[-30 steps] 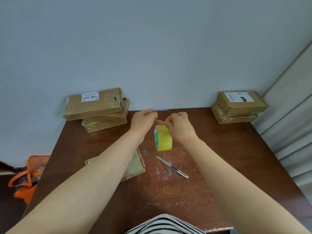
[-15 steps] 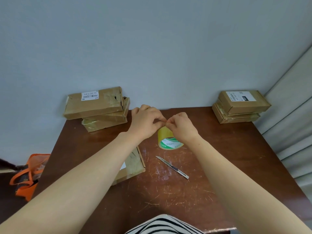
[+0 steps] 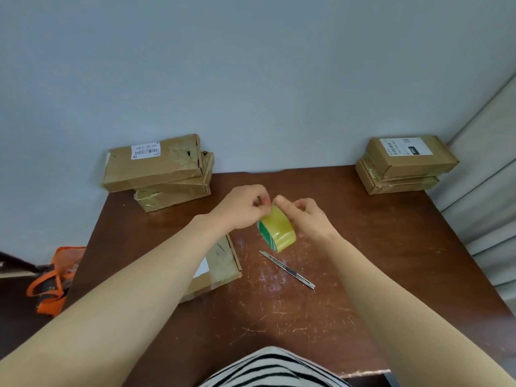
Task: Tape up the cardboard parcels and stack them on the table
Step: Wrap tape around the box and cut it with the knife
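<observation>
We found the tape roll [image 3: 279, 233], yellow with a green-printed core, held clear of the worktop [image 3: 391, 261] near its middle, tilted with its open face turned to the near left. The right hand [image 3: 304, 219] had its grip clamped on the roll from the right, with the thumb lying over the upper rim. The left hand [image 3: 243, 208] had its grip closed in a pinch at that same upper rim, fingertips touching the tape. We could not tell whether a free end was lifted. A utility knife [image 3: 287, 270] lay flat on the worktop just near of the roll, apart from both hands, its blade end pointing far left. One flat parcel [image 3: 220, 263] lay on the worktop to the left of the knife, partly hidden under the left forearm. A left stack [image 3: 156, 166] of parcels stood at the far left corner against the wall, its top parcel bearing a barcode label. A right stack [image 3: 405, 163] stood at the far right corner, its top parcel also labelled. An orange bag [image 3: 53, 280] lay on the floor left of the worktop. A striped garment [image 3: 268, 370] showed at the near edge.
</observation>
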